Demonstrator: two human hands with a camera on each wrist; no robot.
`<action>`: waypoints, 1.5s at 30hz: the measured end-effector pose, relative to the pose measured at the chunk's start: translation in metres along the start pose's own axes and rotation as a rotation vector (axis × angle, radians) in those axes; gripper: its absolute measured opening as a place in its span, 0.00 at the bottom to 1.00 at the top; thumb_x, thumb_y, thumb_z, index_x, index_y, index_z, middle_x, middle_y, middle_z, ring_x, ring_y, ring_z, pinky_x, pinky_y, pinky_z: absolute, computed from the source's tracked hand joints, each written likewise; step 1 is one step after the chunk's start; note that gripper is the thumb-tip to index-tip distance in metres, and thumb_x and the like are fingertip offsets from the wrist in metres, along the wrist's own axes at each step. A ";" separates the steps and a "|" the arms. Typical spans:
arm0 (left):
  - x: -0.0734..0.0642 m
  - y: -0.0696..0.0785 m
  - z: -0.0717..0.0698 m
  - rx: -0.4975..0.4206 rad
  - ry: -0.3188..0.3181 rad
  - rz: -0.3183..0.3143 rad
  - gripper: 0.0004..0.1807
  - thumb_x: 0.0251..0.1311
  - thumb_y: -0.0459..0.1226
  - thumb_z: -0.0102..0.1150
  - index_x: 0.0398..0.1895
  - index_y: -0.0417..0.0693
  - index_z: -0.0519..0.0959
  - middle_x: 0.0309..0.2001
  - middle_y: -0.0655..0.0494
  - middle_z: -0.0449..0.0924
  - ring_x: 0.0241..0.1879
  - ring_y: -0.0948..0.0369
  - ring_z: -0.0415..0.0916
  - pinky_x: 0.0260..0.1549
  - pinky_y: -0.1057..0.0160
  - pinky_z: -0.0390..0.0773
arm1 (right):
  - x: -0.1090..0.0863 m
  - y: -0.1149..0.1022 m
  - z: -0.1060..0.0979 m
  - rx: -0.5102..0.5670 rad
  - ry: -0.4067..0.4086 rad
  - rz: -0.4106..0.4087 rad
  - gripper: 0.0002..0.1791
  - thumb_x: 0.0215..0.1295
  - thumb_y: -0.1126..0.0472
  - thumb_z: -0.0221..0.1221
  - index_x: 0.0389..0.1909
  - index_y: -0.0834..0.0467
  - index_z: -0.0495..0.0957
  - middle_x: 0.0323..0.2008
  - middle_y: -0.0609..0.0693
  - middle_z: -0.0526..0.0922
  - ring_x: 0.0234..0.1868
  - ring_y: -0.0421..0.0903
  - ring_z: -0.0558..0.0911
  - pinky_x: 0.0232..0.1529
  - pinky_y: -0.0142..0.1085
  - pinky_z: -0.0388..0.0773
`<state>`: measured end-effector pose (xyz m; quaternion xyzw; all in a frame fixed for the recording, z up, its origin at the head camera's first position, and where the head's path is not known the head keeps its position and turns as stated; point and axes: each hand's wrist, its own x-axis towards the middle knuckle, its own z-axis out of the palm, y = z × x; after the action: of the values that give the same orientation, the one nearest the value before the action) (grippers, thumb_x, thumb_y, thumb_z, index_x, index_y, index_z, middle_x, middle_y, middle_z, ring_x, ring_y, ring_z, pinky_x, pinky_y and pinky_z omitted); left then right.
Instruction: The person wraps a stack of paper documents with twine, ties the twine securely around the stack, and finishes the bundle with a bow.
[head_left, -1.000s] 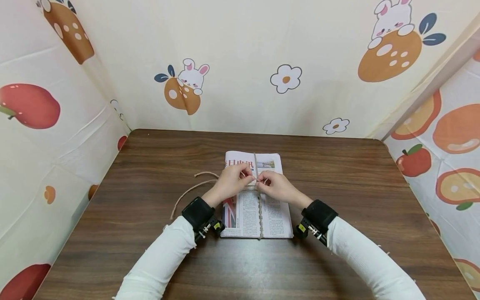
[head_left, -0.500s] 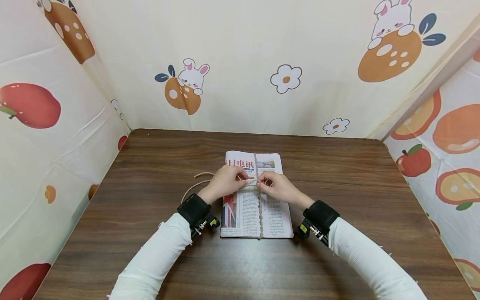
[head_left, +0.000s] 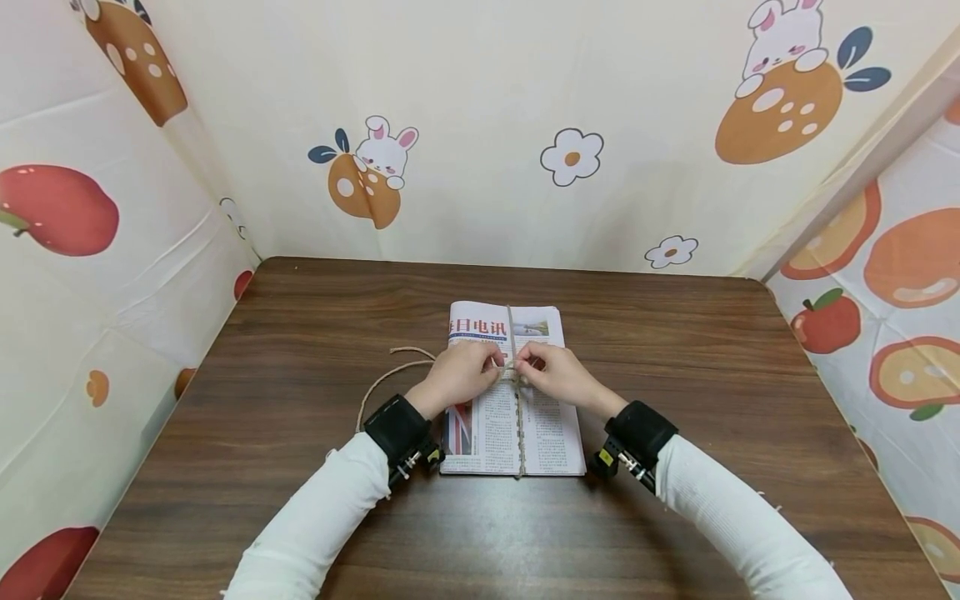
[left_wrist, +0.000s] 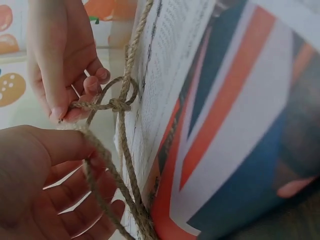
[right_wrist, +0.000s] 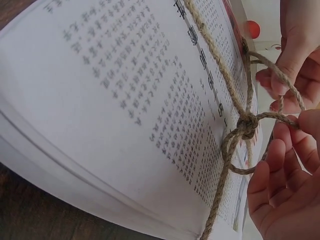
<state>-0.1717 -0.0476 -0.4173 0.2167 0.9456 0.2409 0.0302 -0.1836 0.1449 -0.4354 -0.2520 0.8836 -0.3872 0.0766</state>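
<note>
A stack of folded newspapers [head_left: 480, 433] lies on the table, bound lengthwise and crosswise with brown twine [head_left: 519, 425]. Both hands meet over the crossing near its middle. My left hand [head_left: 459, 372] pinches a strand between thumb and fingers, left of the crossing; in the left wrist view this hand [left_wrist: 45, 175] has twine running past its fingertips. From the right, my right hand [head_left: 553, 372] pinches a short piece of twine leading out of the knot [right_wrist: 247, 125]. A loose loop [right_wrist: 232, 150] hangs beside that knot in the right wrist view.
Loose twine ends [head_left: 382, 381] trail over the wooden table [head_left: 322, 333] left of the stack. A cloth with rabbit and fruit prints [head_left: 480, 167] stands behind the table and along both sides. Each wrist wears a black camera strap [head_left: 640, 431].
My left hand first drew left from the right fingertips, then came back right and a little nearer, still pinching twine. The loose ends shifted with it. My right hand stayed almost in place.
</note>
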 end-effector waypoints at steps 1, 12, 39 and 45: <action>-0.001 0.000 0.000 0.013 0.013 -0.001 0.05 0.57 0.38 0.57 0.34 0.50 0.81 0.21 0.62 0.73 0.20 0.66 0.67 0.19 0.68 0.64 | 0.000 0.000 0.000 -0.006 0.006 0.010 0.06 0.64 0.60 0.55 0.30 0.57 0.77 0.26 0.45 0.76 0.26 0.40 0.73 0.28 0.30 0.68; -0.011 -0.002 -0.015 0.168 0.152 0.039 0.02 0.56 0.38 0.58 0.31 0.51 0.79 0.24 0.61 0.75 0.21 0.65 0.68 0.16 0.66 0.65 | 0.003 -0.003 -0.001 -0.036 0.029 0.084 0.09 0.64 0.57 0.55 0.29 0.57 0.77 0.26 0.46 0.77 0.25 0.40 0.72 0.26 0.31 0.68; -0.056 -0.008 -0.030 -0.144 -0.002 -0.025 0.05 0.54 0.31 0.57 0.24 0.49 0.76 0.20 0.61 0.74 0.17 0.68 0.65 0.18 0.70 0.62 | 0.006 -0.009 -0.004 0.009 0.015 0.140 0.06 0.64 0.58 0.53 0.34 0.55 0.76 0.29 0.48 0.77 0.28 0.43 0.74 0.27 0.34 0.69; -0.056 -0.006 -0.026 -0.378 -0.096 -0.066 0.02 0.54 0.29 0.57 0.28 0.41 0.79 0.21 0.53 0.79 0.18 0.64 0.75 0.18 0.69 0.72 | 0.008 -0.011 -0.005 0.006 0.009 0.148 0.05 0.64 0.58 0.53 0.34 0.55 0.75 0.31 0.49 0.77 0.29 0.43 0.74 0.27 0.33 0.69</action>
<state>-0.1280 -0.0877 -0.4003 0.1875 0.8876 0.4023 0.1231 -0.1876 0.1376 -0.4235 -0.1842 0.8989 -0.3843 0.1018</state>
